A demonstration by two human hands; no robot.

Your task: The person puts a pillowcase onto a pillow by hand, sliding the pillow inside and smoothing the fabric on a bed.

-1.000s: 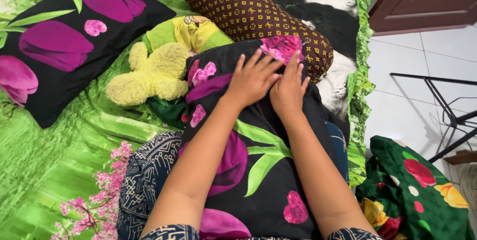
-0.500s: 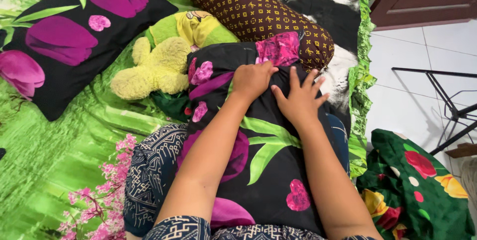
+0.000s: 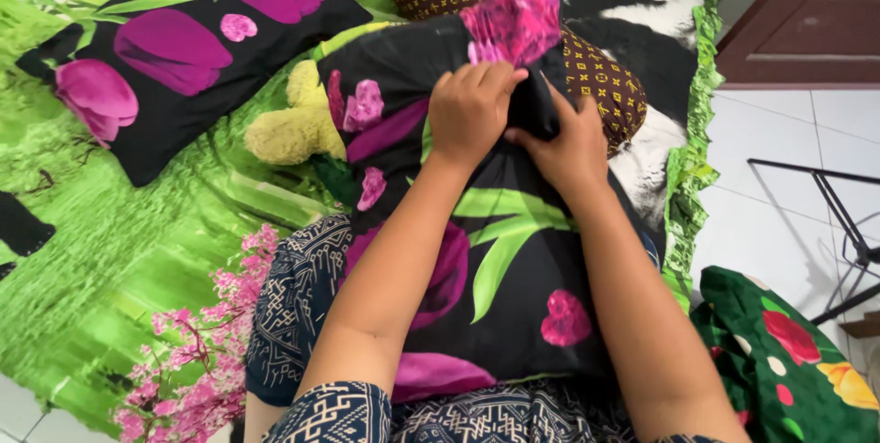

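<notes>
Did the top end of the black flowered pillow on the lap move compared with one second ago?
Yes. The top end of the pillow has lifted: it now hides most of the yellow plush toy and covers more of the brown patterned bolster.

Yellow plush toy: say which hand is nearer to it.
Left. The left hand grips the black floral pillow closer to the yellow plush toy; the right hand sits farther away.

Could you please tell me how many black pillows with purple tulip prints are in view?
2: one black tulip-print pillow on the lap, gripped by both hands; another lies on the green bedsheet at upper left.
</notes>
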